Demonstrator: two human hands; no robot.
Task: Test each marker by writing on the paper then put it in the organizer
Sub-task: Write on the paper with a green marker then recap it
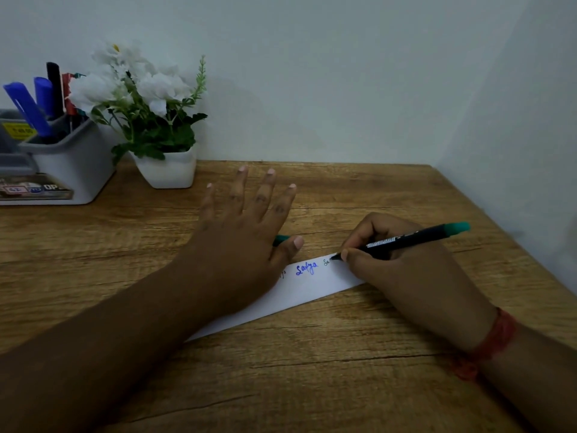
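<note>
My right hand [406,270] grips a black marker [402,240] with a green end; its tip touches the white paper strip [299,292] beside a blue written word and small dark letters. Flat on the paper's left part lies my left hand [240,232], fingers spread. A green cap [281,239] peeks out from under its thumb side. The grey-white organizer [71,164] stands at the far left and holds blue, black and red markers [46,98].
A white pot of white flowers [165,167] stands right of the organizer against the wall. The wooden table [312,370] meets walls at the back and at the right. A red thread band is on my right wrist.
</note>
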